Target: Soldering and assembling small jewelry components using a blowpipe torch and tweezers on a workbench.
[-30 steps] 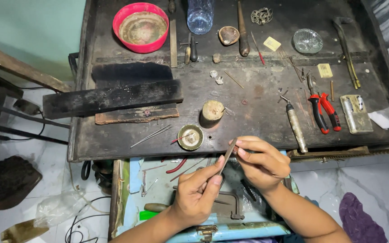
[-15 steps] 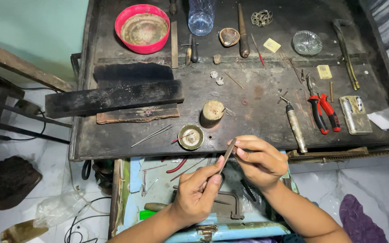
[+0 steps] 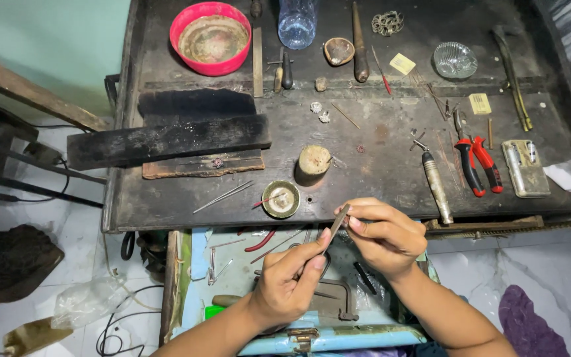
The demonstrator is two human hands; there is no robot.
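My left hand [image 3: 291, 277] pinches a thin flat metal file [image 3: 337, 223] between thumb and forefinger, its tip slanting up to the right. My right hand [image 3: 383, 233] is curled just beside that tip, fingertips pressed together on a tiny piece that I cannot make out. Both hands hover over an open light-blue drawer [image 3: 201, 264] at the front edge of the dark workbench [image 3: 378, 158]. A small round brass dish [image 3: 281, 199] sits on the bench just left of my hands.
On the bench lie a red bowl [image 3: 210, 38], a charred black block [image 3: 166, 140], a wooden stump [image 3: 313, 162], red-handled pliers [image 3: 478, 165], a graver [image 3: 436, 185], a plastic bottle [image 3: 297, 21] and a glass dish [image 3: 455, 59]. The drawer holds several small tools.
The hands stay together at the bench's front edge; the file has shifted only slightly against the piece held in my right fingers.
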